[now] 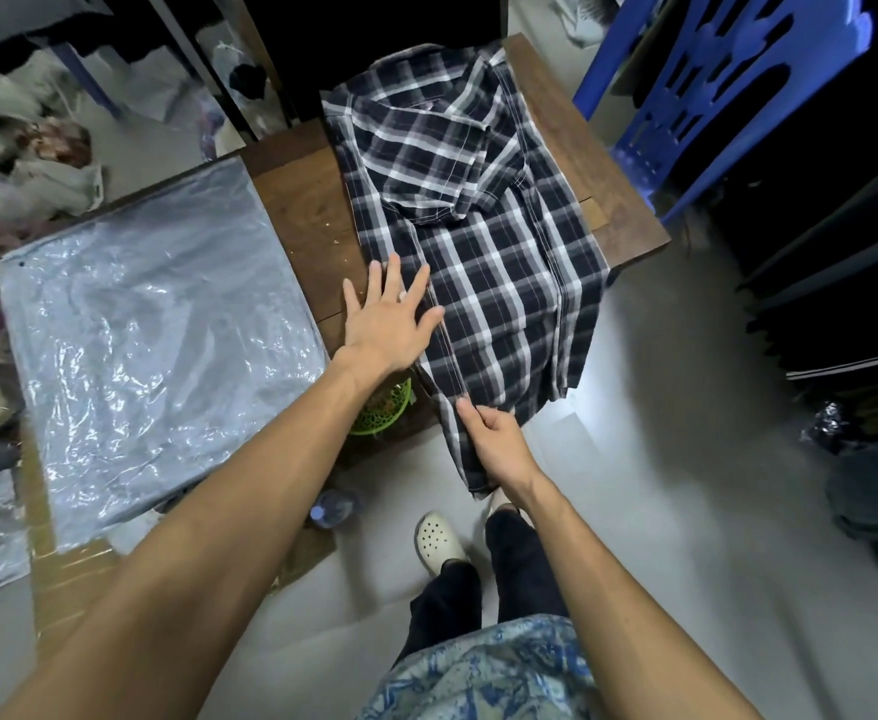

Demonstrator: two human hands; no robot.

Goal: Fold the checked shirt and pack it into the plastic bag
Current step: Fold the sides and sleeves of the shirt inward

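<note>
Navy-and-white checked cotton shirt (478,262) on brown wooden desk (301,200), hem overhanging; left hand (387,317) flat, splayed, pinning fold; right hand (496,444) pinches hem below—pull taut, crease straight.

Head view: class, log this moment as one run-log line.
stage: folding | dark checked cotton shirt: on wooden table | left hand: flat, pressing | right hand: grip on hem | clear plastic bag: unused

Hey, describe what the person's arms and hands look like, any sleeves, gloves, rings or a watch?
Both forearms are bare as far as they show, with no sleeves in view. The left hand and right hand wear no gloves, and no rings, watch or bracelet show at the fingers or wrists.
</note>
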